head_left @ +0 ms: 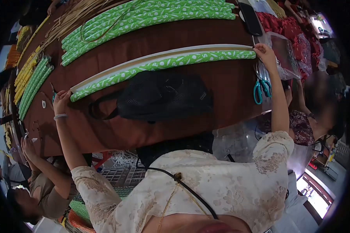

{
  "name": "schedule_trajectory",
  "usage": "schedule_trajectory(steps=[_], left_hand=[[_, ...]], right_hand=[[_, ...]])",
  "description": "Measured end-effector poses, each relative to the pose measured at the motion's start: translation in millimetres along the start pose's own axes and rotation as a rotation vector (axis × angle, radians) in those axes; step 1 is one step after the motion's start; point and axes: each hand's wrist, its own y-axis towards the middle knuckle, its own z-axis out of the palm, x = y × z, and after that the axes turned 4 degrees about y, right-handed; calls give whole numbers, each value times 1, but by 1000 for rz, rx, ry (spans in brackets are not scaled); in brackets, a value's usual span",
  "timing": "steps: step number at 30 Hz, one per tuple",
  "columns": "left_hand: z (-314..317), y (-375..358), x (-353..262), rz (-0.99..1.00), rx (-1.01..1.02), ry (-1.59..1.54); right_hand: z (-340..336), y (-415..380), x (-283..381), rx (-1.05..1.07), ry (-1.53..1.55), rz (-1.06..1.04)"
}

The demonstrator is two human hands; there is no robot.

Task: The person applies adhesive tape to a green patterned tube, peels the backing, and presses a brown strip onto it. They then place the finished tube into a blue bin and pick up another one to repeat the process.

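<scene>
A long roll of green patterned paper [163, 62] lies across the brown cloth, with a thin tan strip [159, 53] and a white edge along its far side. My left hand [61, 101] pinches the left end of the strip, beside the roll's left end. At the right end, my right hand [264, 52] has its fingertips closed on the strip and paper edge. A black bag [163, 96] lies just in front of the roll. Teal-handled scissors [262, 90] rest below my right hand.
Several finished green rolls [151, 19] lie at the back, near a black phone [250, 19]. Smaller green rolls [34, 87] and yellow rolls [26, 75] are at the left. People sit at both sides; red fabric [286, 29] is at the back right.
</scene>
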Motion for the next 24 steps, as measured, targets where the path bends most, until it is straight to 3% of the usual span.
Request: schedule_trajectory(steps=[10, 15, 19, 21, 22, 24], left_hand=[[14, -9, -8, -54, -83, 98], [5, 8, 15, -38, -89, 13], [6, 3, 8, -57, -69, 144], [9, 3, 4, -52, -53, 135], [6, 5, 9, -37, -33, 111], [10, 3, 7, -48, -13, 15]], right_hand=[[-2, 5, 8, 24, -40, 127], [-2, 9, 3, 31, -34, 106], [-8, 11, -2, 101, -47, 103], [-16, 22, -28, 114, -101, -51], [-18, 22, -22, 112, -250, 11], [-24, 27, -34, 162, -93, 70]])
